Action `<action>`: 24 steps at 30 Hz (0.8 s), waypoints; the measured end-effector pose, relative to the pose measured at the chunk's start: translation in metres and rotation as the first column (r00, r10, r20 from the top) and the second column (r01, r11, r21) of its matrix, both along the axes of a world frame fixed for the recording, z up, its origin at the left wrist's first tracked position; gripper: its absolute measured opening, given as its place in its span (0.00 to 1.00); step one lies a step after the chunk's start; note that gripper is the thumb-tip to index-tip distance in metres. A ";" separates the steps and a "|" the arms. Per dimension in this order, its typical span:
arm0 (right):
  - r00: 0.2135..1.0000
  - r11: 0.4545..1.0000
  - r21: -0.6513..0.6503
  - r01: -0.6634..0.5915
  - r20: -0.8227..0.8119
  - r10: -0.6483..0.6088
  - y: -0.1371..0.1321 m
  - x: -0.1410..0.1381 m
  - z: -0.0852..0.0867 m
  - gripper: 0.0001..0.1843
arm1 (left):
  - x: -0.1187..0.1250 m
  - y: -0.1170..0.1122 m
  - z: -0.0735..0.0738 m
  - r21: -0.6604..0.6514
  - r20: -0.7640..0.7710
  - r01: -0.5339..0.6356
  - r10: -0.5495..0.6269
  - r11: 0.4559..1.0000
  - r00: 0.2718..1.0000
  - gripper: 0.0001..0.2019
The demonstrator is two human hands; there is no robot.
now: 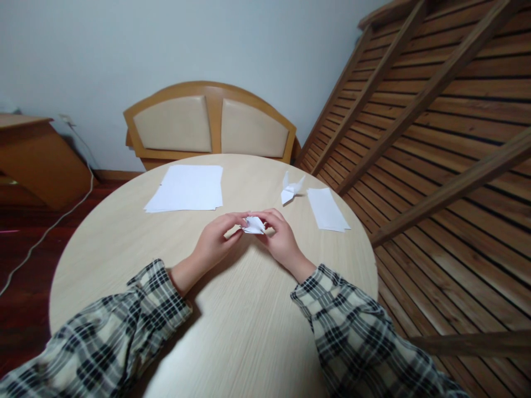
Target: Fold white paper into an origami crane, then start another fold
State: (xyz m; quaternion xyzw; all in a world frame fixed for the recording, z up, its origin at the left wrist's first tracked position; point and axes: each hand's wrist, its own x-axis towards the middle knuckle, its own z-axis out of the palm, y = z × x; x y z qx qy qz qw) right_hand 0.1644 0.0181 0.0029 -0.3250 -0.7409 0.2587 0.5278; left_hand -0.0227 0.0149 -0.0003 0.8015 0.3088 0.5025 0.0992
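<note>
A small piece of folded white paper (pixel 254 225) is held between my two hands, above the middle of the round table. My left hand (pixel 216 241) pinches its left side with thumb and fingers. On the right side, my right hand (pixel 283 241) grips the paper the same way. Fingers cover both ends of it, so its full shape is partly hidden. Just beyond my right hand stands a folded paper crane (pixel 291 189) with two points sticking up.
The round wooden table (pixel 249 331) carries a stack of white sheets (pixel 188 188) at the far left and narrower white paper strips (pixel 327 209) at the right. Behind it is a padded headboard (pixel 209 119). Wooden slats (pixel 448 138) rise close on the right. A white cable (pixel 50 229) trails down at left.
</note>
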 end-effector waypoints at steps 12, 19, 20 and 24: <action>0.995 0.947 0.317 0.058 0.055 -0.079 -0.004 0.000 0.003 0.26 | -0.001 -0.005 0.008 0.207 -0.055 -0.013 0.024 0.978 0.998 0.10; 0.992 0.926 0.366 0.093 0.050 -0.119 -0.004 0.000 0.004 0.23 | 0.000 -0.008 0.012 0.250 -0.051 -0.062 0.077 0.966 0.996 0.09; 0.991 0.925 0.366 0.098 0.049 -0.125 -0.005 0.000 0.004 0.22 | 0.000 -0.008 0.012 0.256 -0.053 -0.069 0.085 0.964 0.995 0.09; 0.988 0.931 0.344 0.124 0.042 -0.147 -0.006 0.000 0.006 0.18 | 0.000 -0.009 0.014 0.298 -0.055 -0.093 0.115 0.950 0.992 0.08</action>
